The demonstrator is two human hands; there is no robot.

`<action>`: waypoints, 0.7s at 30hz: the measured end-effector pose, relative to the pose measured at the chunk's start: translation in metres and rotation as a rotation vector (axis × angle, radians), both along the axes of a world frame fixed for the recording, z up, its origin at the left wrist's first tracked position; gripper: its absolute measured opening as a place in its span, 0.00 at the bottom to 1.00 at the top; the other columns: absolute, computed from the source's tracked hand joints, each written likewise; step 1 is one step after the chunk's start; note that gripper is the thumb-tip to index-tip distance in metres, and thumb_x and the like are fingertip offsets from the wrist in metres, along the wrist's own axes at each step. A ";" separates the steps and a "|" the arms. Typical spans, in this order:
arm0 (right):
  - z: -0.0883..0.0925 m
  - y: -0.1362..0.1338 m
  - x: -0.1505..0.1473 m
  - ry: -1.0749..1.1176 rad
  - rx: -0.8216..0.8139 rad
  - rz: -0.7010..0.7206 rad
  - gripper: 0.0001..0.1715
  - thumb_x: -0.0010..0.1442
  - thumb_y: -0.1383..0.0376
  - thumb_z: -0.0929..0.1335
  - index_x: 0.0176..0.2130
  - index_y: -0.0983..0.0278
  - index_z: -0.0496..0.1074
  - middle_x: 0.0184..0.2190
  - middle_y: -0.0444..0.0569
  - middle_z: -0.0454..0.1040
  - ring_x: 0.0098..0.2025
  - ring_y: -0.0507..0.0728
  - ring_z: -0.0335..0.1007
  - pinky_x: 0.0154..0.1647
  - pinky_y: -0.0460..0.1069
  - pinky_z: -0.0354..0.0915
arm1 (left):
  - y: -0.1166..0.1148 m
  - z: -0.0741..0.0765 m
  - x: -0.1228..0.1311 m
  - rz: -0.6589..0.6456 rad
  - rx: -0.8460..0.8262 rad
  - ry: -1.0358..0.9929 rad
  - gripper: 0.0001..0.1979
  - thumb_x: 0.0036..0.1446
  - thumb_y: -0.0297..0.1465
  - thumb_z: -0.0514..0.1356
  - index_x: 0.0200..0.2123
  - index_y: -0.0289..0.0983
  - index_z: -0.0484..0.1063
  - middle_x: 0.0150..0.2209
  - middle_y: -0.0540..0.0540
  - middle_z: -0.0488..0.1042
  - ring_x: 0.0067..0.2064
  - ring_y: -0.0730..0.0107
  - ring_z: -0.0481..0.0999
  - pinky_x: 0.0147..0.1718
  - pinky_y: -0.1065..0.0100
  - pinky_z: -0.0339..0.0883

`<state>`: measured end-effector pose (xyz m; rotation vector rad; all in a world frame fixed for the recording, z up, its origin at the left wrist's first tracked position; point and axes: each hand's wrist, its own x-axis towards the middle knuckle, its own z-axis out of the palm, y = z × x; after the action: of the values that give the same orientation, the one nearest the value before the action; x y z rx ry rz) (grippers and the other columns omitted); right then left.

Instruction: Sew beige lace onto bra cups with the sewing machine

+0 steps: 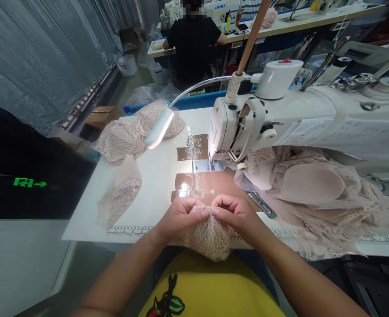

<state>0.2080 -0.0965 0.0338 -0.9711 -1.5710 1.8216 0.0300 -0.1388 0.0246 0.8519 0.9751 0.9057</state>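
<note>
Both my hands meet at the table's front edge, in front of the sewing machine (pixel 234 127). Between thumb and fingers, my left hand (pixel 186 215) pinches the top edge of a beige lace bra cup (pixel 211 240). Close beside it, my right hand (pixel 232 213) pinches the same edge. The cup hangs below the fingertips, its lace side showing, over the edge near my lap. Just right of my right hand lie grey thread snips (pixel 262 204). Under the machine's needle area, a metal plate (pixel 203 166) shows between brown taped patches (pixel 194 182).
Lace cups (pixel 125 138) are piled at the table's back left, with a loose lace piece (pixel 125 193) nearer me. A lamp (pixel 160 128) arches over the table. More lace and cup pieces (pixel 313 185) heap on the right. A co-worker (pixel 194 48) sits at another table ahead.
</note>
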 end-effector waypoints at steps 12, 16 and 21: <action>0.011 0.030 0.042 -0.303 0.343 -0.248 0.10 0.57 0.57 0.67 0.34 0.60 0.73 0.32 0.46 0.75 0.33 0.55 0.69 0.33 0.48 0.64 | 0.049 0.049 -0.056 0.525 0.554 0.806 0.09 0.53 0.35 0.62 0.27 0.36 0.74 0.26 0.49 0.72 0.29 0.69 0.69 0.31 0.69 0.63; 0.018 0.042 0.033 -0.476 0.503 -0.178 0.09 0.59 0.60 0.64 0.35 0.60 0.73 0.31 0.44 0.75 0.30 0.55 0.68 0.31 0.49 0.61 | 0.077 0.017 -0.007 0.073 0.791 1.207 0.13 0.53 0.26 0.57 0.18 0.37 0.63 0.23 0.45 0.66 0.32 0.62 0.67 0.37 0.62 0.61; 0.002 0.054 0.020 -0.568 0.663 -0.049 0.15 0.62 0.68 0.59 0.39 0.61 0.74 0.38 0.48 0.75 0.40 0.57 0.69 0.40 0.50 0.62 | 0.078 -0.017 0.039 -0.041 0.791 1.218 0.13 0.52 0.23 0.57 0.18 0.39 0.60 0.20 0.45 0.63 0.32 0.57 0.65 0.36 0.59 0.59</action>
<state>0.2284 -0.0427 0.0360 -1.2175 -2.2474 0.8856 0.0691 -0.0609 0.0071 2.2270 1.6226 0.6789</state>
